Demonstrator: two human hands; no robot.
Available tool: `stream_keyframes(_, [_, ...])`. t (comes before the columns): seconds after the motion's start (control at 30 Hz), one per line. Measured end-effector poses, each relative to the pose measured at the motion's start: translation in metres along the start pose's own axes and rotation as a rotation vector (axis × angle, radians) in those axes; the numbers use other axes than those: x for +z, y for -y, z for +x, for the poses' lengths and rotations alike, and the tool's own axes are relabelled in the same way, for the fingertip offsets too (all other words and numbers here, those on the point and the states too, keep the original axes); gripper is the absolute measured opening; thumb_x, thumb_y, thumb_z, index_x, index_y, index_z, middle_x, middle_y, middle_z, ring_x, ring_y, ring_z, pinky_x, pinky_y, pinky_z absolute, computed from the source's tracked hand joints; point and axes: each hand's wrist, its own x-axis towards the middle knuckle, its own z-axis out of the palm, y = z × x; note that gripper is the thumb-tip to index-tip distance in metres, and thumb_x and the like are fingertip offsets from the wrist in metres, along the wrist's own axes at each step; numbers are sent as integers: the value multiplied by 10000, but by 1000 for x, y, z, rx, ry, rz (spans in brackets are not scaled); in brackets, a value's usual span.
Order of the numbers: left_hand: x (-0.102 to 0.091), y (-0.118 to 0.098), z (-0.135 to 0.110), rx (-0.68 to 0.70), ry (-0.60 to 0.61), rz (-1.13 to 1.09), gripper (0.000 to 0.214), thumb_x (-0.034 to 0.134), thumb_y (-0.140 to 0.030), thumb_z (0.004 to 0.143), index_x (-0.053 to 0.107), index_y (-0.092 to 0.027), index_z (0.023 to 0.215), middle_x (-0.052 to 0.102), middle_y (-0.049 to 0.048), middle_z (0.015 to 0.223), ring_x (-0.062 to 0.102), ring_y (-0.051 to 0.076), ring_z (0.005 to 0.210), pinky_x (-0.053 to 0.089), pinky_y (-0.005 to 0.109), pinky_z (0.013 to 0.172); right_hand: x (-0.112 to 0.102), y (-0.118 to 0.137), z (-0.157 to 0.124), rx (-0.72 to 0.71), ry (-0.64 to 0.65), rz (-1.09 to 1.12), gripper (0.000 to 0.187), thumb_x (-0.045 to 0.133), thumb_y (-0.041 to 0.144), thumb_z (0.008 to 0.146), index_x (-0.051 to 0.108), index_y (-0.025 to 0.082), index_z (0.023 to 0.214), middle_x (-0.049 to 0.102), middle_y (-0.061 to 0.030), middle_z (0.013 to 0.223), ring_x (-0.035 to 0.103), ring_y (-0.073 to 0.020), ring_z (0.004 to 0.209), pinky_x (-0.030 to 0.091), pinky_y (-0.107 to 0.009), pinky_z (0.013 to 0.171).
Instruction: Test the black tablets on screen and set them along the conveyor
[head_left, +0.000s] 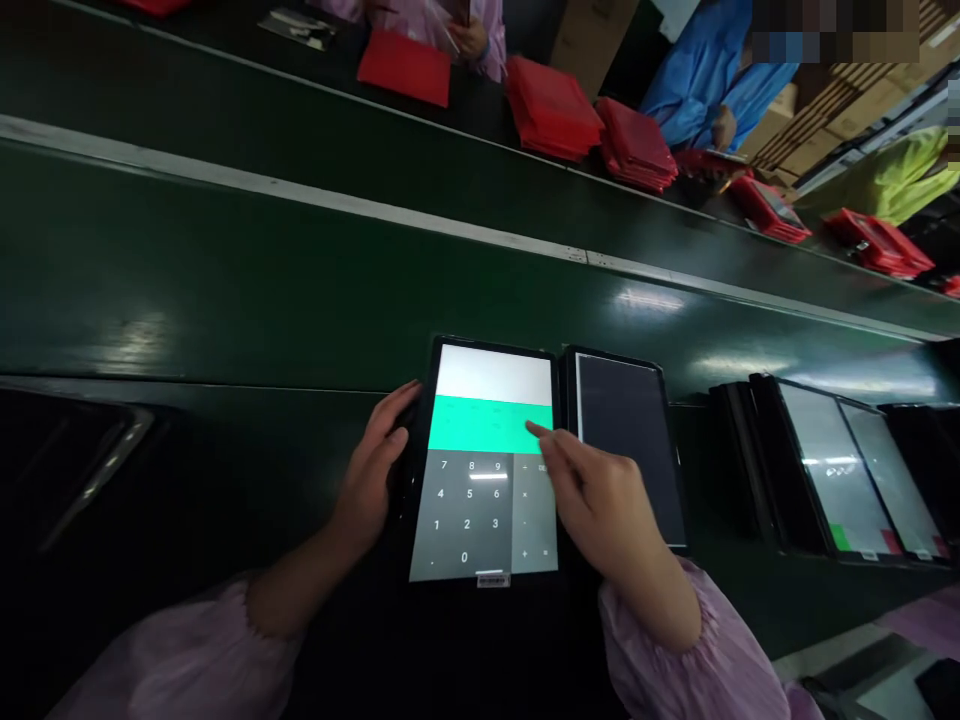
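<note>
Glossy black frames the rectangular tablet [480,500] beside the left hand [367,485], grip unclear; the right hand [604,500] points, empty.

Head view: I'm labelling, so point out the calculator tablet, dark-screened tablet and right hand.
Calculator tablet [481,482]: head view, number keys.
Dark-screened tablet [632,420]: head view, upper screen.
Right hand [600,498]: head view, back of hand.

One tablet [484,468] lies just left of another tablet [637,430].

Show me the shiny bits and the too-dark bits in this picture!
In the head view, a white glare streak lies on the calculator tablet, and pale glare patches spot the green surface; below that tablet, the same head view is nearly black.
</note>
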Motion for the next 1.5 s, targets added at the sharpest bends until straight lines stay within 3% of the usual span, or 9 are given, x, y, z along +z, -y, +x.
stream_keyframes(0.13, [-1,7,2,19,53,11,700,629,-652,874,661,-248,1445,589,109,1628,405,393,1606,350,567,1320,0,1,0,30,-92,-26,501,419,344,1134,694,197,742,714,-34,588,468,-109,373,338,-249,441])
stream_keyframes(0.27, [-4,10,3,25,92,6,724,698,-547,833,617,-253,1489,565,105,1653,431,397,1588,391,555,1295,4,5,0,-23,-33,17,401,422,284,1123,771,193,948,859,-102,952,668,-138,511,466,-243,528])
stream_keyframes(0.43, [-6,9,4,-7,148,-42,769,729,-482,795,573,-241,1509,550,129,1659,470,415,1557,425,580,1267,5,7,-4,33,-142,-85,500,421,329,1140,738,182,783,655,-13,511,521,-127,356,320,-253,415])
stream_keyframes(0.67, [0,9,-4,15,122,37,881,714,-488,813,451,-248,1619,474,142,1710,447,423,1573,339,627,1309,19,33,-16,-140,124,170,386,446,278,1138,787,164,1279,868,-101,1042,830,-202,792,598,-261,632])
stream_keyframes(0.83, [-2,7,-4,36,131,121,858,762,-457,812,478,-255,1596,464,134,1719,371,416,1622,322,598,1325,8,25,-15,-71,-25,169,374,446,241,1134,807,159,1189,868,-95,1019,762,-149,614,535,-227,557])
stream_keyframes(1.0, [-5,8,-2,-8,155,32,847,714,-449,819,467,-256,1606,485,134,1700,440,419,1579,358,621,1306,-2,7,-7,38,-126,-37,475,436,322,1136,772,168,838,656,-10,522,512,-120,358,328,-243,421])
stream_keyframes(1.23, [-5,2,1,-47,94,1,789,728,-441,761,586,-245,1512,525,111,1686,374,410,1625,354,571,1324,9,14,-4,-62,-89,34,398,417,239,1129,801,136,1150,866,-103,998,649,-134,479,421,-255,472])
stream_keyframes(1.37, [-5,-1,1,-65,93,-7,797,728,-480,745,602,-233,1492,548,117,1670,420,425,1594,386,572,1307,2,11,-6,-14,-177,13,386,443,236,1125,798,140,1009,814,-60,765,421,-86,352,340,-245,419])
stream_keyframes(1.5, [-3,-4,-1,-84,81,-25,810,723,-501,748,592,-215,1495,560,128,1660,432,433,1582,388,576,1300,-7,5,-6,20,-154,-38,464,430,310,1130,728,175,801,619,10,526,407,-88,369,307,-222,431])
